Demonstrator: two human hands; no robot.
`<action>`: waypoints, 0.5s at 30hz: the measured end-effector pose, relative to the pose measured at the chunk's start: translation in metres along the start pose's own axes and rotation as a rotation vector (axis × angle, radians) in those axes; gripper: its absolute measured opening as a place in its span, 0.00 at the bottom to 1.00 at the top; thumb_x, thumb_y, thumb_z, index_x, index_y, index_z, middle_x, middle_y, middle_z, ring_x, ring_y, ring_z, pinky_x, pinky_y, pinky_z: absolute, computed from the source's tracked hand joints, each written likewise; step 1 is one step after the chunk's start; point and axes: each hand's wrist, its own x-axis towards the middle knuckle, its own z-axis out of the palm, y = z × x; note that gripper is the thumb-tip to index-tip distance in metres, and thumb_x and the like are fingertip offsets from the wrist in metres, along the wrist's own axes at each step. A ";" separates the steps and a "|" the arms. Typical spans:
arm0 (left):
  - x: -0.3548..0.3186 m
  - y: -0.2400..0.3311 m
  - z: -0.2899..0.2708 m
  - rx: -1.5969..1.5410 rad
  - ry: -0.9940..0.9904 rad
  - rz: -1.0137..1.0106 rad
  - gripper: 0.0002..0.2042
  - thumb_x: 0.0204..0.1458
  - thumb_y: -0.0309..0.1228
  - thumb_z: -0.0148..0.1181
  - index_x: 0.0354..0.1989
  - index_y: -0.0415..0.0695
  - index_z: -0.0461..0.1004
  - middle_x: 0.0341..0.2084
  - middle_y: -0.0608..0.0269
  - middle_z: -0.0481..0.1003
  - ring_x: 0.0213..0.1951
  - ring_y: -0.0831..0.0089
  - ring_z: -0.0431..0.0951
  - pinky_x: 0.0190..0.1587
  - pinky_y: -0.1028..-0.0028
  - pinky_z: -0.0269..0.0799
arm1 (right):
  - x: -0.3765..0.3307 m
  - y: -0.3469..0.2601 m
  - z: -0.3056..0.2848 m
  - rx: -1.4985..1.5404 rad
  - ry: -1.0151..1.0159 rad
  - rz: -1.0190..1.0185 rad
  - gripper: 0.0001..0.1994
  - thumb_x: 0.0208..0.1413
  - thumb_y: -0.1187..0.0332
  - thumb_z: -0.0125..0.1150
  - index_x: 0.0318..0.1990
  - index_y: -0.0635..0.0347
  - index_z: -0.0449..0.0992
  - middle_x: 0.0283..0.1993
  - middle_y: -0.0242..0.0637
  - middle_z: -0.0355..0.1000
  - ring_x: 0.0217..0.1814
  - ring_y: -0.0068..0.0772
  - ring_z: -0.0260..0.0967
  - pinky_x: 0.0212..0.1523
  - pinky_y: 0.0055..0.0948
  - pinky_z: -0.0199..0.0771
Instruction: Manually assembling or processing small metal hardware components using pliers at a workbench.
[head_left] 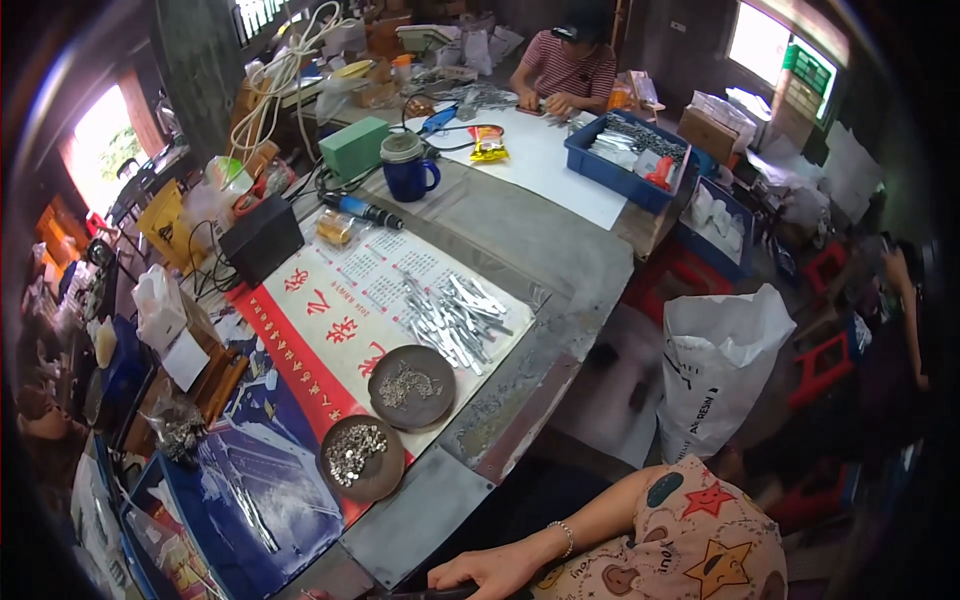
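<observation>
At the lower edge is my right hand (490,572), with a beaded bracelet on the wrist. Its fingers are curled over a dark, narrow object (440,593) that the frame cuts off. Only a sliver of what looks like my left hand (316,594) shows at the bottom edge, its fingers hidden. Beyond them, a round brown dish (345,487) holds small shiny metal pieces. A second brown dish (440,412) touches it and contains tiny metal bits. Many slim silvery strips (455,320) lie heaped on a red and white calendar sheet (330,330).
A blue mug (408,180), a green box (354,148), a black box (262,240) and a blue-black pen-shaped tool (360,210) stand or lie farther back. A white sack (715,370) stands right of the table. Across the table a person (570,70) works beside a blue crate (625,160).
</observation>
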 end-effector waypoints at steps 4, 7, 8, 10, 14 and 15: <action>-0.007 -0.002 0.005 -0.029 -0.056 -0.026 0.03 0.58 0.21 0.49 0.38 0.41 0.68 0.29 0.61 0.71 0.24 0.77 0.67 0.26 0.80 0.63 | -0.005 -0.001 0.001 0.029 0.003 0.008 0.09 0.51 0.69 0.61 0.33 0.67 0.72 0.31 0.37 0.66 0.34 0.27 0.63 0.34 0.29 0.65; -0.012 -0.005 0.005 -0.030 -0.076 -0.069 0.03 0.58 0.21 0.50 0.38 0.41 0.68 0.29 0.61 0.71 0.24 0.77 0.67 0.26 0.81 0.64 | -0.009 -0.005 0.004 0.049 0.010 0.043 0.09 0.51 0.69 0.62 0.33 0.67 0.72 0.30 0.34 0.66 0.33 0.24 0.62 0.33 0.28 0.65; -0.014 -0.005 0.008 -0.029 -0.067 -0.074 0.03 0.58 0.22 0.50 0.38 0.42 0.68 0.30 0.62 0.71 0.24 0.76 0.68 0.26 0.81 0.65 | -0.009 -0.004 0.005 0.085 0.001 0.062 0.09 0.51 0.69 0.62 0.33 0.66 0.72 0.29 0.34 0.67 0.33 0.23 0.62 0.33 0.27 0.65; -0.017 -0.003 0.012 -0.023 -0.064 -0.058 0.03 0.58 0.22 0.49 0.38 0.42 0.68 0.29 0.62 0.71 0.24 0.76 0.68 0.26 0.81 0.65 | -0.010 -0.002 0.007 0.151 -0.010 0.082 0.09 0.51 0.69 0.62 0.33 0.66 0.72 0.29 0.33 0.68 0.32 0.21 0.62 0.33 0.27 0.65; -0.021 -0.002 0.017 -0.067 -0.111 -0.033 0.03 0.59 0.23 0.49 0.39 0.43 0.68 0.30 0.62 0.71 0.25 0.77 0.68 0.27 0.81 0.65 | -0.011 -0.005 0.006 0.094 0.025 0.027 0.09 0.51 0.69 0.62 0.33 0.66 0.72 0.29 0.32 0.68 0.33 0.21 0.63 0.33 0.26 0.66; -0.023 -0.002 0.018 -0.065 -0.115 -0.030 0.03 0.59 0.23 0.49 0.39 0.43 0.68 0.30 0.62 0.71 0.25 0.77 0.68 0.27 0.81 0.65 | -0.010 -0.005 0.006 0.077 0.058 0.018 0.09 0.51 0.69 0.62 0.33 0.66 0.73 0.29 0.32 0.68 0.33 0.21 0.63 0.34 0.26 0.66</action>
